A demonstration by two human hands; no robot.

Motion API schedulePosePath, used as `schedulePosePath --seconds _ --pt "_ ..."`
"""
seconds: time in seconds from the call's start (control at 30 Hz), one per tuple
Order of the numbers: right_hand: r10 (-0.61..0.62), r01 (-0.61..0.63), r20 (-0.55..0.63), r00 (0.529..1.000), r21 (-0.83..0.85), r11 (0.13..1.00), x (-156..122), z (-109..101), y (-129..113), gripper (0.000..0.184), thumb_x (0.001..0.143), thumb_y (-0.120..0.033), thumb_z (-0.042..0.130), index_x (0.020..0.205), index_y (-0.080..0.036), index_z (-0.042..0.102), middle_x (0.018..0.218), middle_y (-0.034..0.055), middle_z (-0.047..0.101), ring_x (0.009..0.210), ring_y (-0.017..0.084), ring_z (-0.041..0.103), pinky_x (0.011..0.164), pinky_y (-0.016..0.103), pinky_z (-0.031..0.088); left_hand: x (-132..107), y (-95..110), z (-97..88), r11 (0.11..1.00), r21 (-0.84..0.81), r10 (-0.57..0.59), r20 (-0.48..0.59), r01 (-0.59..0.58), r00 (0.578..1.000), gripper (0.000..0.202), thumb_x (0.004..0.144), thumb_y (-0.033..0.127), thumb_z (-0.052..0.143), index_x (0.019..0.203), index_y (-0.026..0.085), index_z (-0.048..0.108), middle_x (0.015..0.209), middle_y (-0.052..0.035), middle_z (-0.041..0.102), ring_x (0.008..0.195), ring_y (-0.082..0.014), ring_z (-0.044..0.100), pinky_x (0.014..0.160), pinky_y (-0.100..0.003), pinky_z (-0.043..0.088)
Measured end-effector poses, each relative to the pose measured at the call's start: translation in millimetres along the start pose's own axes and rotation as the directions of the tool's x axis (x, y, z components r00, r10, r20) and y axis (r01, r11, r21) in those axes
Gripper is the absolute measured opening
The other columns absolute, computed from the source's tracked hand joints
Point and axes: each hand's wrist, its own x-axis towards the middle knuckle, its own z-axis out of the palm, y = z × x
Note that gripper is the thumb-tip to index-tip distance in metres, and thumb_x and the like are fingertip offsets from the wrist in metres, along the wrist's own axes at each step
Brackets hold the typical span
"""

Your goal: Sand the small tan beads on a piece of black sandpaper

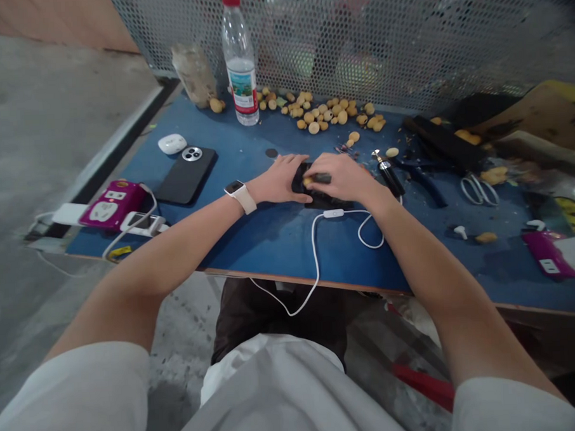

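Note:
Both hands meet at the middle of the blue table (279, 241). My left hand (280, 179) lies with its fingers pressed on a black object (299, 177), steadying it. My right hand (340, 178) is closed around a small dark tool (320, 177), whose tip meets a small yellow piece (307, 182) on the black object. A watch with a pale strap (240, 196) is on my left wrist. A white cable (317, 239) runs from under my right hand over the table's front edge.
Several yellow nut-like pieces (321, 112) lie at the back by a water bottle (239, 65) and a jar (194, 73). Left: black phone (185, 175), white earbud case (172, 143), magenta power strip (112, 204). Right: scissors (479, 189), black tools (390, 176), another magenta power strip (553, 255). A mesh fence stands behind.

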Motion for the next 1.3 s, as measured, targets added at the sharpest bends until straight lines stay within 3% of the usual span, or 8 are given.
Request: schedulePosePath --seconds 0.17,0.3,0.43,0.6,0.9,1.07,1.2,1.3 --pt "0.093 -0.094 -0.051 0.994 -0.018 0.995 1.3 -3.0 -6.1 0.024 0.114 -0.041 0.085 0.129 -0.032 0.101 0.135 0.0154 0.097 0.134 0.046 0.083 0.124 0.07 0.064 1.1 -0.9 1.4 1.0 0.001 -0.02 -0.028 0.021 0.999 0.139 0.087 0.094 0.092 0.195 0.018 0.049 0.203 -0.0327 0.053 0.19 -0.0618 0.046 0.161 -0.082 0.027" --pt "0.043 -0.043 -0.001 0.999 0.03 0.999 1.0 -1.6 -8.3 0.024 0.111 -0.043 0.087 0.129 -0.033 0.1 0.132 0.0136 0.097 0.132 0.045 0.083 0.123 0.069 0.066 1.1 -1.0 0.7 1.0 -0.008 0.005 -0.014 -0.005 1.0 0.14 0.085 0.099 0.09 0.193 0.019 0.052 0.201 -0.0315 0.056 0.187 -0.0623 0.049 0.159 -0.084 0.03" --pt "0.086 -0.087 -0.058 0.995 -0.001 0.996 0.9 -3.8 -7.2 0.026 0.111 -0.043 0.086 0.131 -0.033 0.1 0.127 0.0137 0.097 0.129 0.045 0.083 0.12 0.071 0.067 0.8 -0.2 -0.4 1.0 -0.006 -0.022 -0.015 0.022 1.0 0.142 0.084 0.1 0.09 0.195 0.021 0.049 0.204 -0.0315 0.052 0.191 -0.0641 0.044 0.16 -0.085 0.026" --pt "0.041 -0.041 0.003 0.999 0.023 0.999 -2.3 -6.5 -9.5 0.022 0.106 -0.04 0.09 0.125 -0.031 0.098 0.131 0.0134 0.097 0.131 0.045 0.084 0.121 0.069 0.067 1.2 -0.1 0.2 1.0 -0.014 0.003 -0.011 -0.003 1.0 0.141 0.084 0.1 0.09 0.192 0.019 0.051 0.201 -0.032 0.055 0.188 -0.0622 0.048 0.159 -0.083 0.031" --pt "0.032 -0.031 0.043 0.999 -0.008 0.999 -3.0 -7.6 -13.1 0.022 0.111 -0.04 0.087 0.128 -0.032 0.097 0.133 0.0142 0.096 0.132 0.046 0.085 0.121 0.068 0.068 3.3 -1.6 2.0 1.0 -0.024 0.017 -0.017 -0.018 1.0 0.14 0.084 0.099 0.09 0.193 0.02 0.052 0.201 -0.0306 0.056 0.186 -0.0615 0.05 0.16 -0.084 0.029" --pt "0.045 -0.045 0.0 0.999 -0.053 0.998 -1.7 -3.2 -13.0 0.027 0.115 -0.033 0.082 0.137 -0.03 0.096 0.143 0.0162 0.096 0.137 0.046 0.084 0.124 0.069 0.067 3.5 -2.4 2.0 0.999 -0.031 0.023 -0.025 -0.024 0.999 0.14 0.084 0.101 0.09 0.193 0.022 0.052 0.2 -0.0292 0.056 0.186 -0.0626 0.049 0.159 -0.084 0.029" --pt "0.025 -0.021 0.061 0.998 -0.073 0.997 -1.9 0.6 -15.9 0.027 0.117 -0.032 0.081 0.141 -0.03 0.094 0.143 0.015 0.097 0.137 0.046 0.087 0.124 0.066 0.067 3.6 -3.8 2.6 0.999 -0.03 0.043 -0.024 -0.043 0.999 0.138 0.084 0.101 0.09 0.192 0.023 0.053 0.199 -0.0283 0.058 0.184 -0.0627 0.051 0.158 -0.086 0.03" --pt "0.054 -0.049 0.054 0.997 -0.09 0.995 -0.4 1.6 -12.3 0.027 0.119 -0.033 0.079 0.143 -0.03 0.093 0.145 0.0147 0.097 0.138 0.046 0.087 0.125 0.065 0.067 3.8 -3.2 3.1 0.999 -0.024 0.03 -0.029 -0.03 0.999 0.135 0.085 0.098 0.092 0.191 0.023 0.053 0.199 -0.028 0.058 0.184 -0.0607 0.052 0.159 -0.083 0.03"
